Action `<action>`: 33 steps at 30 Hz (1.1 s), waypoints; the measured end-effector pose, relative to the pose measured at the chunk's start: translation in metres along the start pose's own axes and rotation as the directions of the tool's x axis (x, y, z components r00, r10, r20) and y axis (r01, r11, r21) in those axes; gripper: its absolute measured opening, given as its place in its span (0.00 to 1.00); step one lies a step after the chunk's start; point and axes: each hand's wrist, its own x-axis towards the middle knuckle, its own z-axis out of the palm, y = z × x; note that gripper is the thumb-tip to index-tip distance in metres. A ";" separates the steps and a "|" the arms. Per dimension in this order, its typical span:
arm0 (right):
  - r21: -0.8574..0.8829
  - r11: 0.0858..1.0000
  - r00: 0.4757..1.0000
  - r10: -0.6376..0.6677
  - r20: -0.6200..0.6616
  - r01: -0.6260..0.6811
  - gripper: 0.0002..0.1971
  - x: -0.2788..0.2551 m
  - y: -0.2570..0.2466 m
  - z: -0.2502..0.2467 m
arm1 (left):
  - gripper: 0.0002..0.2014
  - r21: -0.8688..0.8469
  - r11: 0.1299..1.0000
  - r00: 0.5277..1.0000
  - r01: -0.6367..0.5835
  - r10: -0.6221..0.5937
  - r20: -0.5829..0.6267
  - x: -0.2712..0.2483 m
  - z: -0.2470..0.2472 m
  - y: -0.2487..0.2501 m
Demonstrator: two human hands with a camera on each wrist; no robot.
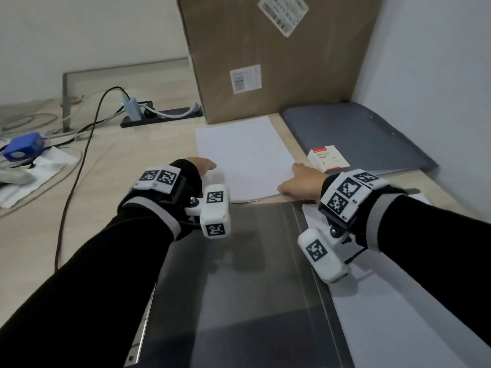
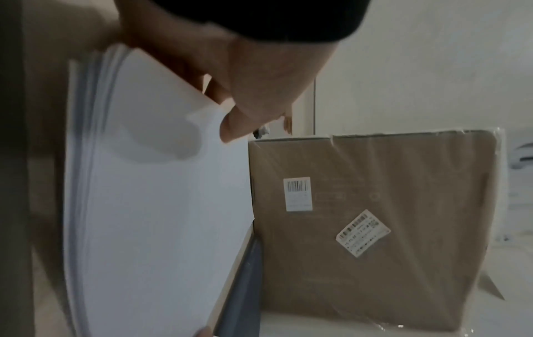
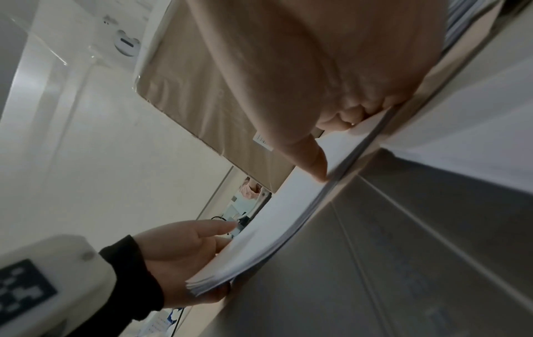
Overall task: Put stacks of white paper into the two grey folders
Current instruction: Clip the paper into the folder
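Observation:
A stack of white paper (image 1: 244, 155) lies on the desk in front of the cardboard box. My left hand (image 1: 207, 166) grips its near left corner, thumb (image 2: 245, 118) on top and fingers underneath. My right hand (image 1: 295, 179) pinches the near right corner the same way, thumb (image 3: 311, 159) on the top sheet. The near edge of the stack (image 3: 259, 250) is raised a little off the desk. An open grey folder (image 1: 239, 282) lies right before me under my wrists, with white sheets (image 1: 425, 328) on its right half. A second grey folder (image 1: 366, 134) lies shut at the back right.
A tall cardboard box (image 1: 279, 57) stands just behind the stack. A small white and red carton (image 1: 328, 159) sits on the shut folder. A power strip with cables (image 1: 159, 114), a blue device (image 1: 22, 150) and loose papers lie at the left. A wall bounds the right side.

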 end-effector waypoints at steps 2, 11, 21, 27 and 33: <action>-0.002 1.000 1.000 0.002 0.000 -0.002 0.23 -0.002 0.000 -0.002 | 0.22 0.026 0.999 1.000 -0.024 0.024 -0.006 0.004 0.002 0.000; 0.214 0.977 1.000 -0.008 -0.018 0.011 0.42 -0.014 0.003 -0.027 | 0.18 -0.045 0.971 0.943 -0.236 0.218 -0.250 -0.031 -0.030 -0.006; 0.929 0.345 0.969 -0.244 -0.048 0.133 0.11 -0.102 -0.011 -0.061 | 0.15 -0.575 0.688 0.879 -0.442 0.460 -0.125 -0.131 -0.046 -0.060; 0.937 0.308 0.982 -0.139 -0.128 0.166 0.20 -0.132 0.002 0.014 | 0.17 -0.699 0.646 0.935 -0.306 0.341 -0.095 -0.136 -0.003 -0.091; 0.922 0.348 0.985 -0.105 -0.140 0.168 0.22 -0.125 0.002 0.039 | 0.02 -0.789 0.591 0.965 -0.169 0.262 -0.010 -0.135 -0.002 -0.098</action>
